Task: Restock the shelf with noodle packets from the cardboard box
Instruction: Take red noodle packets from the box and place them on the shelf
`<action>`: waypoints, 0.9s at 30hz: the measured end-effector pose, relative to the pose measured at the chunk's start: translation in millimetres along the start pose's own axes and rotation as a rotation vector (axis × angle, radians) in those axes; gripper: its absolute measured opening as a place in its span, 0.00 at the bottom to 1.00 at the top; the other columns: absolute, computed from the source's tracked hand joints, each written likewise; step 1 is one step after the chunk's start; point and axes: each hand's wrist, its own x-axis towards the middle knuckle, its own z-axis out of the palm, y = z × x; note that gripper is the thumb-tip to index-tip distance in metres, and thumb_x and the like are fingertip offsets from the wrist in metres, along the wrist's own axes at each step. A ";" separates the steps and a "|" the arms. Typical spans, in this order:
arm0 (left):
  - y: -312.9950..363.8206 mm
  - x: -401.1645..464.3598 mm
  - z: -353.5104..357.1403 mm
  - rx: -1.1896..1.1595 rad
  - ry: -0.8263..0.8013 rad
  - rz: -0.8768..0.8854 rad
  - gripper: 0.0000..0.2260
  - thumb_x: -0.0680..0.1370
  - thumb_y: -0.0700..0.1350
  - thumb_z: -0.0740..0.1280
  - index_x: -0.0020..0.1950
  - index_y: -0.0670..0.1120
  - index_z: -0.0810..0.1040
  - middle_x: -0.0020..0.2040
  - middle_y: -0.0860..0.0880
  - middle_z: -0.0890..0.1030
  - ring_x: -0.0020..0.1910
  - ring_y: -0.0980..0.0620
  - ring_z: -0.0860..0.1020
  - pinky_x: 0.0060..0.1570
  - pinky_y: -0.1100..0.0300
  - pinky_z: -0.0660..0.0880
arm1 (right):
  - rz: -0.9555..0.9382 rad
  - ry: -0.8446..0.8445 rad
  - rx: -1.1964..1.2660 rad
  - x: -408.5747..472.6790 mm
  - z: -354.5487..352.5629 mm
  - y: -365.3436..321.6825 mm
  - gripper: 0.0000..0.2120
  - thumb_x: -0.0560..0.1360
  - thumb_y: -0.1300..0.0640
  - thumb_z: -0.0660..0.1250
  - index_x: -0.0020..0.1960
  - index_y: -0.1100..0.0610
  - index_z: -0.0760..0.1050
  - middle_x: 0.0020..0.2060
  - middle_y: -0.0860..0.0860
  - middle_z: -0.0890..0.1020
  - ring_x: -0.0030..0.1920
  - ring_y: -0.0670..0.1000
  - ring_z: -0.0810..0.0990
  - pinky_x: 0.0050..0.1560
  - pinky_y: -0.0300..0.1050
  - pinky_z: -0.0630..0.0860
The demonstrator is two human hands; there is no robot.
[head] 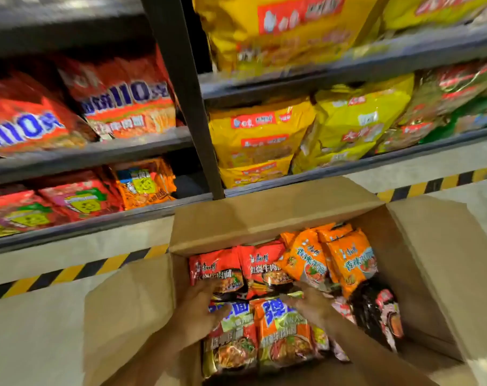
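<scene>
Both forearms are reaching in from the six o'clock edge, down into the open cardboard box point(420, 277). Motion blur is softening the hands, so the exact finger positions are hard to read. The left hand point(200, 305) is lying over the packets at about seven o'clock of the box opening, fingers reaching forward onto a red noodle packet point(217, 267); whether it is already gripping is something I cannot tell. The right hand point(310, 302) is spreading across the middle of the load, fingers extended and loosely parted, seemingly pressing or sorting rather than closed round anything.

Packets are standing and leaning in rows, probably packed tight so they stay face-up; orange packets point(348, 260) are filling the one o'clock corner and a dark packet point(376, 310) is slumping at three o'clock. All four flaps are folded outward, leaving the opening clear for lifting straight up.

Beyond the box, at twelve o'clock, the shelf point(97, 215) is carrying red and orange packets at eleven o'clock and yellow bags point(253, 135) at one o'clock. A dark gap beside the orange shelf packets point(144, 186), next to the upright post point(186, 93), is looking like the likeliest free slot. Hazard tape point(69, 273) is marking the floor edge.
</scene>
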 end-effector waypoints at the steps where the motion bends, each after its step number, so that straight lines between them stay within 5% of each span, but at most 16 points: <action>1: -6.3 9.2 6.2 -0.037 0.021 0.000 0.42 0.69 0.76 0.58 0.78 0.56 0.60 0.76 0.53 0.62 0.74 0.50 0.64 0.72 0.52 0.66 | -0.019 0.025 -0.016 9.6 4.9 1.4 0.18 0.78 0.48 0.70 0.64 0.53 0.72 0.53 0.49 0.77 0.50 0.50 0.77 0.42 0.35 0.74; 5: -17.5 40.1 18.8 -0.077 0.112 -0.133 0.35 0.78 0.57 0.67 0.79 0.48 0.56 0.77 0.49 0.60 0.77 0.48 0.59 0.75 0.57 0.58 | 0.028 0.132 0.018 43.5 19.8 13.5 0.13 0.77 0.52 0.71 0.59 0.52 0.71 0.51 0.51 0.83 0.51 0.55 0.82 0.55 0.50 0.78; 8: -20.9 55.8 23.2 -0.133 0.138 -0.250 0.35 0.77 0.53 0.69 0.78 0.44 0.57 0.77 0.44 0.61 0.76 0.45 0.60 0.73 0.56 0.58 | 0.091 0.179 -0.152 60.0 31.6 12.6 0.30 0.76 0.43 0.70 0.67 0.62 0.66 0.53 0.56 0.83 0.55 0.58 0.81 0.56 0.50 0.76; 12: -39.9 82.4 34.6 -0.322 0.163 -0.368 0.48 0.65 0.65 0.72 0.77 0.47 0.56 0.73 0.46 0.68 0.73 0.44 0.67 0.72 0.49 0.65 | 0.191 0.278 -0.160 94.5 50.2 33.1 0.50 0.64 0.24 0.60 0.67 0.65 0.70 0.58 0.60 0.82 0.64 0.64 0.77 0.66 0.58 0.72; 15: -50.6 101.1 46.2 -0.437 0.170 -0.443 0.63 0.54 0.76 0.72 0.78 0.48 0.49 0.75 0.44 0.65 0.74 0.44 0.65 0.73 0.46 0.65 | 0.208 0.423 0.003 115.8 58.7 54.4 0.46 0.58 0.23 0.62 0.57 0.60 0.78 0.53 0.59 0.83 0.60 0.64 0.79 0.65 0.62 0.72; 17: -26.1 93.7 35.8 -0.464 0.168 -0.473 0.59 0.63 0.67 0.76 0.79 0.44 0.45 0.78 0.41 0.59 0.76 0.41 0.59 0.75 0.45 0.60 | 0.234 0.461 0.148 126.6 64.2 64.5 0.46 0.54 0.22 0.67 0.58 0.56 0.78 0.54 0.56 0.82 0.61 0.62 0.79 0.66 0.64 0.71; 19: -22.7 97.4 38.6 -0.434 0.215 -0.556 0.53 0.69 0.57 0.77 0.79 0.43 0.44 0.78 0.40 0.56 0.77 0.39 0.55 0.75 0.45 0.58 | 0.218 0.505 0.336 140.5 73.3 73.8 0.58 0.46 0.17 0.69 0.64 0.55 0.74 0.56 0.53 0.81 0.62 0.60 0.79 0.68 0.64 0.70; 24: -27.1 114.6 45.7 -0.489 0.359 -0.634 0.49 0.68 0.48 0.79 0.79 0.43 0.49 0.76 0.40 0.57 0.76 0.37 0.56 0.74 0.43 0.59 | 0.358 0.666 0.543 148.2 79.0 58.4 0.63 0.36 0.16 0.67 0.62 0.53 0.75 0.54 0.54 0.82 0.62 0.62 0.77 0.64 0.61 0.75; 27: -28.1 117.8 44.2 -0.476 0.372 -0.641 0.43 0.70 0.47 0.77 0.77 0.43 0.54 0.74 0.40 0.60 0.74 0.37 0.59 0.72 0.43 0.62 | 0.427 0.704 0.513 109.9 63.8 11.6 0.55 0.51 0.26 0.76 0.67 0.58 0.72 0.61 0.60 0.79 0.67 0.64 0.73 0.68 0.59 0.71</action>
